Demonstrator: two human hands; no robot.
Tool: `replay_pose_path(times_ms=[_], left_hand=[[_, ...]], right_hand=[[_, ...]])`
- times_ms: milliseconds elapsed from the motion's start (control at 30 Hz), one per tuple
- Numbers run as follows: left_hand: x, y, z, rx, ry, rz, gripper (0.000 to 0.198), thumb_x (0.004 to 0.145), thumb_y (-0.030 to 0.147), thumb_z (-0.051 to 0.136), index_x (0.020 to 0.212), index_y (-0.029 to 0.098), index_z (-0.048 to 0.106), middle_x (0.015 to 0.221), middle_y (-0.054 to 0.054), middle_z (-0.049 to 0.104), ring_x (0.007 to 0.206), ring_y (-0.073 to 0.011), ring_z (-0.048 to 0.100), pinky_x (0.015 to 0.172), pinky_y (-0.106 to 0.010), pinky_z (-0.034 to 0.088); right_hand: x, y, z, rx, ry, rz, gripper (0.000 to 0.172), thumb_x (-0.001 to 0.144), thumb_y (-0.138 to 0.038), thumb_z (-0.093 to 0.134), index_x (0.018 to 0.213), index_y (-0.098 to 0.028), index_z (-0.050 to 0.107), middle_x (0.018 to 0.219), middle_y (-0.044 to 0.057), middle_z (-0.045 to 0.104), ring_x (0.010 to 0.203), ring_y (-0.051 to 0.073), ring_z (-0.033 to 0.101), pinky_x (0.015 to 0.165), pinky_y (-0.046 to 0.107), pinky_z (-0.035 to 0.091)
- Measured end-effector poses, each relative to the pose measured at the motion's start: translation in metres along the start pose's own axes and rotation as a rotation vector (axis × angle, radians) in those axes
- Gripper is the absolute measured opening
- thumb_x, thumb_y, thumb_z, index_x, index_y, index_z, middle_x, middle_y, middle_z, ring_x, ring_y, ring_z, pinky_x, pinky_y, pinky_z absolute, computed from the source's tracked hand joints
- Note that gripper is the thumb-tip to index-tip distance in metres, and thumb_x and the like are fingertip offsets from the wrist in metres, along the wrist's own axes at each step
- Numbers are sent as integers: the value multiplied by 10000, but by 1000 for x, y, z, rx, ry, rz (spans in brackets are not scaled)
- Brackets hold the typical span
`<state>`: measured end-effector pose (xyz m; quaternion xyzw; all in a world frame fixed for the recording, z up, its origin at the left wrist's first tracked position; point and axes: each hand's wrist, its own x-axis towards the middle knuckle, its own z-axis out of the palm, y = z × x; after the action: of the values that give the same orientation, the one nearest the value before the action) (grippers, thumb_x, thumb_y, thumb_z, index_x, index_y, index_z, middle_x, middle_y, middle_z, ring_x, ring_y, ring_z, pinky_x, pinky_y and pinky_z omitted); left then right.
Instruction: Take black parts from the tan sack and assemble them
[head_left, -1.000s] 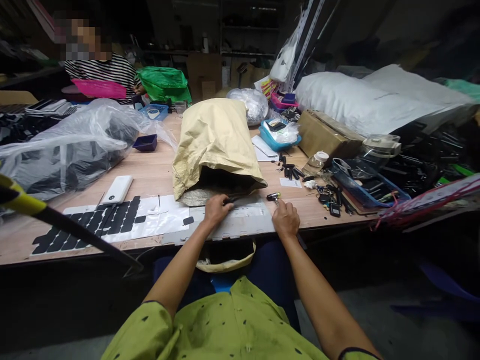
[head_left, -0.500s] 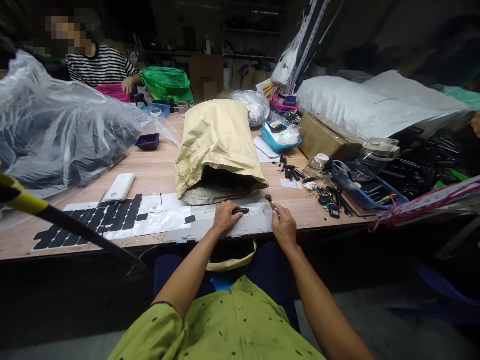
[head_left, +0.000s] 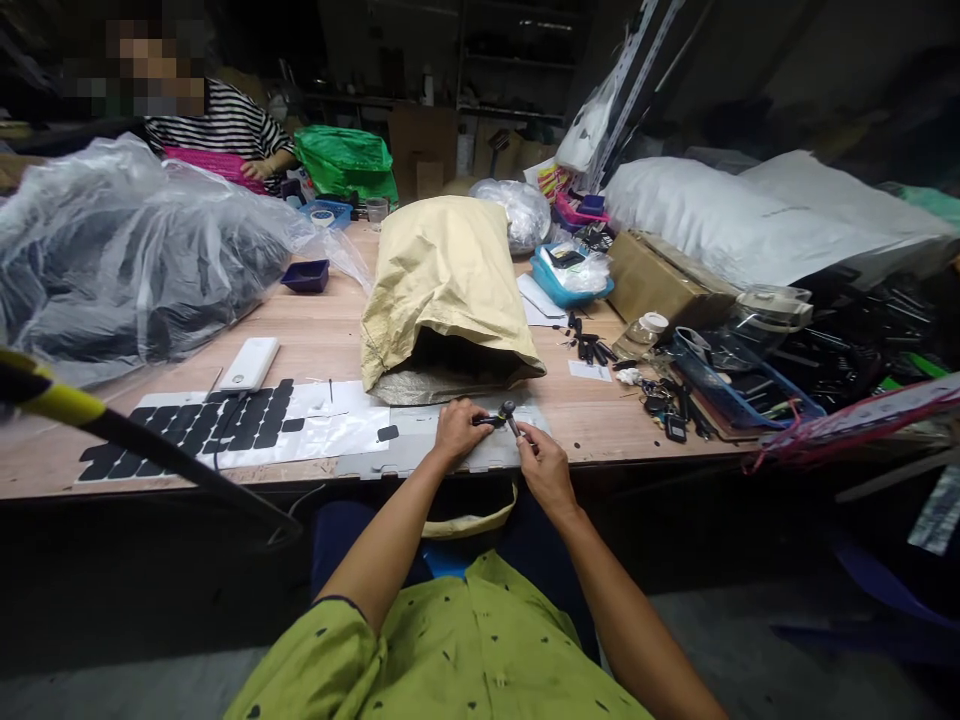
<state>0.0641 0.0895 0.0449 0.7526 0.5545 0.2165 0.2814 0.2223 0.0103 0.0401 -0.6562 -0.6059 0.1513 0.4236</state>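
My left hand [head_left: 456, 432] is closed on a small black part [head_left: 491, 421], pressing it down on the grey board [head_left: 420, 440] at the table's front edge. In my right hand [head_left: 543, 462] is a short metal hand tool with a round head [head_left: 510, 412], gripped by its shaft. The tool's head is right by the black part; whether they touch I cannot tell. Just behind both hands lies a big yellow sack [head_left: 450, 260], its dark mouth facing me and its contents hidden in shadow.
Left of the board are a sheet of black stickers [head_left: 202, 425] and a white power bank [head_left: 250, 364]. Small black parts [head_left: 589, 345], a jar [head_left: 641, 335] and a blue tray [head_left: 739, 380] lie right. A striped-shirted person [head_left: 225, 120] sits across. A black-yellow bar [head_left: 112, 425] crosses the left.
My right hand has moved left, bringing the tool's head over to the black part. My left hand stays on that part. The whole view has shifted slightly.
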Motion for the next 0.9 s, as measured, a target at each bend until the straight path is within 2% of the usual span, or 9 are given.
replay_pose_path(times_ms=[167, 333, 500, 633, 800, 900], left_hand=[[0, 0, 0, -4, -2, 2, 220, 807, 279, 727, 1018, 286, 788, 993, -39, 692, 1057, -249, 581, 960, -374, 418], [0, 1, 0, -14, -5, 6, 214, 806, 283, 731, 1011, 295, 791, 996, -36, 696, 1058, -254, 577, 964, -373, 421], [0, -1, 3, -21, 9, 1, 201, 799, 297, 745, 993, 275, 792, 992, -40, 695, 1050, -259, 577, 972, -378, 424], [1, -4, 6, -29, 23, 5, 192, 792, 294, 748, 978, 280, 792, 983, -38, 690, 1050, -260, 574, 975, -383, 422], [3, -3, 4, -18, 0, 10, 201, 786, 296, 752, 981, 272, 792, 974, -42, 681, 1051, -263, 570, 982, -392, 412], [-3, -4, -2, -6, -47, 63, 184, 764, 302, 770, 943, 264, 793, 991, -49, 673, 1063, -270, 555, 968, -401, 414]], right_hand=[[-2, -8, 8, 30, -8, -50, 359, 889, -292, 471, 1109, -193, 737, 1087, 113, 745, 992, 218, 681, 851, 332, 549], [-2, 4, 10, -21, -47, -25, 348, 884, -276, 473, 1085, -195, 746, 1058, 105, 744, 914, 212, 675, 800, 323, 541], [25, 34, -18, -297, 68, 25, 358, 888, -222, 466, 1117, -198, 741, 1036, 106, 706, 837, 197, 614, 773, 309, 482], [48, 58, -36, -598, 117, 158, 351, 869, -154, 529, 1141, -225, 739, 941, 83, 640, 813, 192, 548, 680, 283, 377], [55, 69, -30, -771, 170, 117, 346, 894, -141, 506, 1163, -191, 719, 914, 94, 593, 803, 197, 498, 654, 291, 317], [53, 68, -24, -811, 201, 90, 344, 903, -148, 484, 1159, -170, 712, 913, 108, 587, 801, 207, 491, 652, 303, 313]])
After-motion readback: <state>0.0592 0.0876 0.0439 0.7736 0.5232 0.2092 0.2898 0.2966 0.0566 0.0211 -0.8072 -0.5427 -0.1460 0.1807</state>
